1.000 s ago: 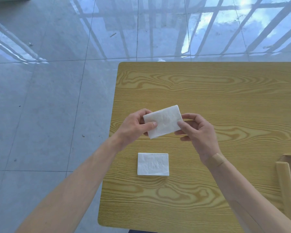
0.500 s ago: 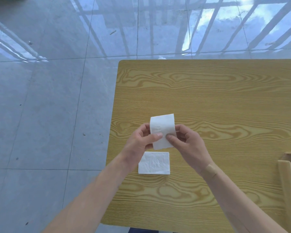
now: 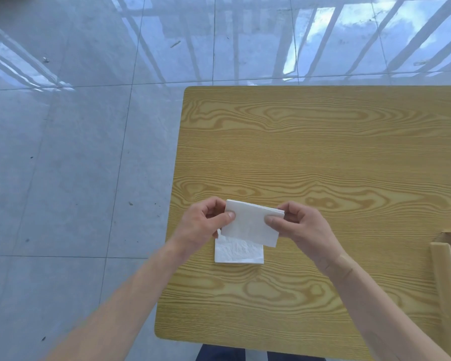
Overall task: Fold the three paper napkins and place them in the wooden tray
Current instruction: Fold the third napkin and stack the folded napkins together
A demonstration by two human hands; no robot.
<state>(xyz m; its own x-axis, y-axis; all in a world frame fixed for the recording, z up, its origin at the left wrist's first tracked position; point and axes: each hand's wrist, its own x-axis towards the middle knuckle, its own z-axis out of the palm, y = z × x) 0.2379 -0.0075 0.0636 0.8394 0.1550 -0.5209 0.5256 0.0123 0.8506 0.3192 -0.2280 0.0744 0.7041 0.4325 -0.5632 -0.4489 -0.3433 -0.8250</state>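
- The wooden tray (image 3: 444, 280) is cut off by the right edge; only one rail and a corner show, so its inside cannot be seen.
- The flat napkin (image 3: 238, 252) on the table (image 3: 297, 152) has its far part covered by the held napkin (image 3: 250, 225).
- The left hand (image 3: 202, 225) and the right hand (image 3: 301, 226) keep most fingers behind the held napkin.
- The table runs out of view at the right.
- Both forearms leave the bottom edge.

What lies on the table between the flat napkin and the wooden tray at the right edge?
Nothing: in the head view, only bare table runs from the flat napkin to the wooden tray, though the right forearm crosses above it.
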